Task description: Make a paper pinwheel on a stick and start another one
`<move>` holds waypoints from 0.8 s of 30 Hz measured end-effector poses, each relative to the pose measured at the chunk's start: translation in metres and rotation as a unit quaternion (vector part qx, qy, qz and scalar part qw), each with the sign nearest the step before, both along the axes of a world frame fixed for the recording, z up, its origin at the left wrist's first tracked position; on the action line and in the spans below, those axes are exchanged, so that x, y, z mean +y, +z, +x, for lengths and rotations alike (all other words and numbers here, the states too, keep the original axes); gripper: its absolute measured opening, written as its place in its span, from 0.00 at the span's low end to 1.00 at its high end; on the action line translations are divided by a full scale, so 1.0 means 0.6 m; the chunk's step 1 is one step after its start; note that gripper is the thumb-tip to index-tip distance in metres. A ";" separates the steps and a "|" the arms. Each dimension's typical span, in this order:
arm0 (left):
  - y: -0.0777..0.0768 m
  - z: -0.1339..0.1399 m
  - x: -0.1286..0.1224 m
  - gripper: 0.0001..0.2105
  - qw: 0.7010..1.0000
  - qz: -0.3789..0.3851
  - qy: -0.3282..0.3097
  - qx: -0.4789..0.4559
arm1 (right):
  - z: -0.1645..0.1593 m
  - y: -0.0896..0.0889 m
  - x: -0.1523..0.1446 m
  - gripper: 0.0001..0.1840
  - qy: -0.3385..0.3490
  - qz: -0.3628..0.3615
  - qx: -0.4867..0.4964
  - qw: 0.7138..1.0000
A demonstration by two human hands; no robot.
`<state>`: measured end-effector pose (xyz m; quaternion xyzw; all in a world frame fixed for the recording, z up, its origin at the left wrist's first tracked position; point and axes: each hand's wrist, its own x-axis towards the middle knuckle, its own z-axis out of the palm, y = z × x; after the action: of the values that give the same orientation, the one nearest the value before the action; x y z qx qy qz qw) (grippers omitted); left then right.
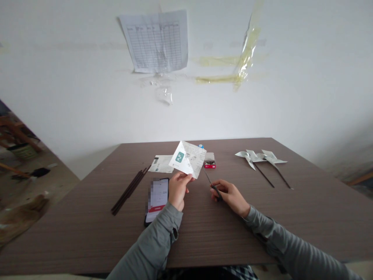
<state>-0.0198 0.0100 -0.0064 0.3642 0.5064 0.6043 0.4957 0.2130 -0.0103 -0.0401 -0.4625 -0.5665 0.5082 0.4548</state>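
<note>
Between the thumb and fingers of my left hand point(178, 189) is a square sheet of printed paper point(196, 157), held up off the table by its lower corner. It has a diagonal crease and a green printed patch. My right hand point(229, 194) has its fingers in the dark handles of a pair of scissors point(216, 191). The blades point up and left, their tips close to the paper's right edge; whether they touch it I cannot tell. Behind the paper stands a small red box point(210, 165) with its lid up and small metallic pieces inside.
On the brown table point(233, 241) lie a phone point(157, 200), several dark sticks point(129, 190) and more printed paper point(161, 163). Paper pinwheels point(255, 156) on sticks lie at the right. A blue-and-white item point(201, 146) stands behind the paper. The wall point(116, 112) rises behind.
</note>
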 end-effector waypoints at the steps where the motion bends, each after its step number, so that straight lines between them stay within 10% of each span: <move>1: 0.001 0.000 0.000 0.12 1.000 0.000 0.003 -0.002 | -0.001 0.001 -0.001 0.33 0.005 0.000 0.002 1.000; 24: 0.002 -0.001 0.000 0.13 1.000 0.011 0.019 -0.016 | -0.012 0.010 -0.021 0.35 0.089 -0.005 -0.005 0.996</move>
<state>-0.0204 0.0100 -0.0052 0.3499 0.4986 0.6251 0.4881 0.2055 -0.0229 -0.0340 -0.4155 -0.6050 0.5470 0.4026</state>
